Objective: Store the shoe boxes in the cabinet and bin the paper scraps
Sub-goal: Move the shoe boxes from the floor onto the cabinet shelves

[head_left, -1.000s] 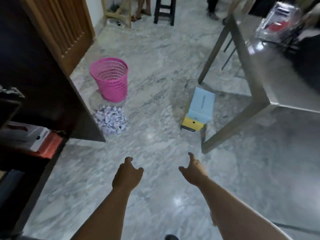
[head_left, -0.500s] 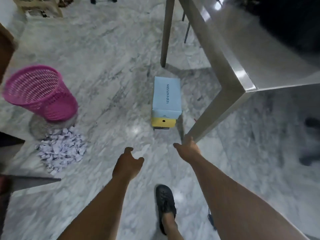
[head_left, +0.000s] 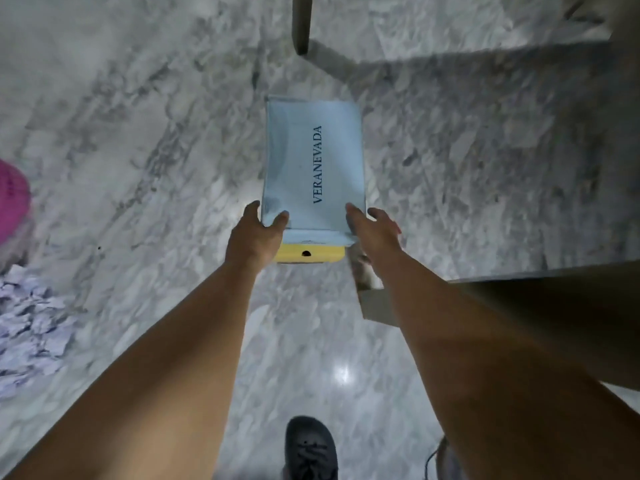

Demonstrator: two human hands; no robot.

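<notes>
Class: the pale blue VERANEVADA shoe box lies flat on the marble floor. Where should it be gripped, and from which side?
Probably by the two long sides near the end facing the person, coming from above. The blue shoe box is flat and wide, so the left hand and right hand, already at opposite near corners, can clamp it evenly.

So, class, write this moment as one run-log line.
step: pick up shoe boxes | left hand: grips near corner | right hand: grips other corner | paper scraps: on floor | bin: left
</notes>
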